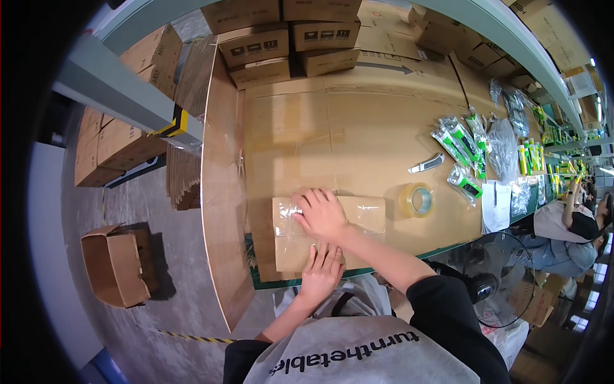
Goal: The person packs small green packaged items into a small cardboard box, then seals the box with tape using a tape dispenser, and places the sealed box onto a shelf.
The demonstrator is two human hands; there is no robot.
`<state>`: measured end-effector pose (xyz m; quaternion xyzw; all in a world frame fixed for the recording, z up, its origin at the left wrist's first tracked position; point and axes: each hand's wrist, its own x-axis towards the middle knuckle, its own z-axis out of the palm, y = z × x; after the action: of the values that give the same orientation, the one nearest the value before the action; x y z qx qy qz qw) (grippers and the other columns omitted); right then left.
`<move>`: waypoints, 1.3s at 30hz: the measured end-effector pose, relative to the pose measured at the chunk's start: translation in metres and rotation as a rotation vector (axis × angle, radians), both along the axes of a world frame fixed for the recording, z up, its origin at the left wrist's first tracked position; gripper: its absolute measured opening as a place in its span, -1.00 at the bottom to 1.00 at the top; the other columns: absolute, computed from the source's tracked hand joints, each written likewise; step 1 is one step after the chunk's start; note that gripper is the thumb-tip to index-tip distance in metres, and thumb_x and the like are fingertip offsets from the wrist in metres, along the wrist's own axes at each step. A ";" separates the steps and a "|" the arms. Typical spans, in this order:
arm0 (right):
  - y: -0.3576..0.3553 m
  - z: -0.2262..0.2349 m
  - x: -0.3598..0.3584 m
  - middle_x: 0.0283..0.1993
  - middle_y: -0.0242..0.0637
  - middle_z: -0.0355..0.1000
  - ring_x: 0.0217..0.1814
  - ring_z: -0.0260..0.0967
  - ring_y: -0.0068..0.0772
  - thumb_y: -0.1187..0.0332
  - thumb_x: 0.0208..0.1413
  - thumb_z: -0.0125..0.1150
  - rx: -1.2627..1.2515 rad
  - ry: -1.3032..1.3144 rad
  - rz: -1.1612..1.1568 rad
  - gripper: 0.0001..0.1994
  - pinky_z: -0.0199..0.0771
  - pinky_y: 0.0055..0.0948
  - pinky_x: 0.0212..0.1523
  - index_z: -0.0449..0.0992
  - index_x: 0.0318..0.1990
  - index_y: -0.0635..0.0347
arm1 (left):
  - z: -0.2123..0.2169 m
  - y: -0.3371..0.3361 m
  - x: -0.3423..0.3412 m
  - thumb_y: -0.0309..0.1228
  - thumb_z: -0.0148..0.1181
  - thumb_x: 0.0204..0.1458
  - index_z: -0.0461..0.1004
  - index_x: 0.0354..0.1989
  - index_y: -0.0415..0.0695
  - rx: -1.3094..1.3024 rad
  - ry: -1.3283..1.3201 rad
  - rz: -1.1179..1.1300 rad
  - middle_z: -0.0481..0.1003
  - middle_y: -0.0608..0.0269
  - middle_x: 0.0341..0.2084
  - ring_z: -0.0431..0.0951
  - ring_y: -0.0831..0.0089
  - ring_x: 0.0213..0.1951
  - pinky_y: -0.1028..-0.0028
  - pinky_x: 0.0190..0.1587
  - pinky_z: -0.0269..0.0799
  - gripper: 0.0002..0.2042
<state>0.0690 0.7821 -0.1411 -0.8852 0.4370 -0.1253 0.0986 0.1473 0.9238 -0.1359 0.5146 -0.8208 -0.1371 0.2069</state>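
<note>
Cardboard-covered table (358, 128) carries a small flat carton (364, 214) at its near edge, long axis left to right. Probably light and stiff, tape seam slippery; best gripped at the short ends. Right hand (323, 214) pressing on top, fingers slightly spread. Left hand (322, 269) flat on near side, fingers together.

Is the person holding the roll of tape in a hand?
No, the roll of tape lies alone on the table, while both hands press on the small cardboard box.
</note>
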 end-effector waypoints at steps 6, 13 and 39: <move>0.008 0.012 -0.034 0.18 -0.11 0.21 0.18 0.20 -0.15 0.13 0.09 0.09 -0.027 0.127 -0.188 -0.52 0.09 -0.18 0.21 0.31 0.15 0.10 | 0.004 -0.003 -0.004 -0.37 0.23 -0.09 0.48 -0.05 -0.25 -0.013 -0.022 0.004 0.44 0.05 0.02 0.34 0.09 0.17 -0.02 0.20 0.18 -0.61; 0.014 0.007 -0.086 0.22 -0.01 0.15 0.22 0.13 0.03 0.26 0.16 0.03 0.034 -0.601 -0.645 -0.54 0.03 -0.04 0.23 0.22 0.21 0.18 | 0.016 -0.048 0.049 -0.36 0.11 0.04 0.45 -0.04 -0.23 0.033 0.267 0.116 0.41 0.07 0.06 0.32 0.15 0.19 0.05 0.22 0.15 -0.68; 0.046 0.043 -0.095 0.29 -0.13 0.12 0.37 0.00 -0.07 0.06 -0.16 0.36 0.196 -0.123 -0.356 -0.24 -0.17 0.11 0.35 0.22 0.23 0.10 | 0.013 -0.055 0.066 -0.12 0.24 -0.01 0.08 0.30 -0.18 0.369 0.291 0.693 -0.08 -0.08 0.34 -0.09 -0.01 0.37 -0.12 0.29 -0.17 -0.26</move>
<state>-0.0261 0.8278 -0.0978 -0.7710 0.5896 -0.1514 0.1871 0.2128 0.8688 -0.1228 0.7640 -0.5230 -0.2754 0.2587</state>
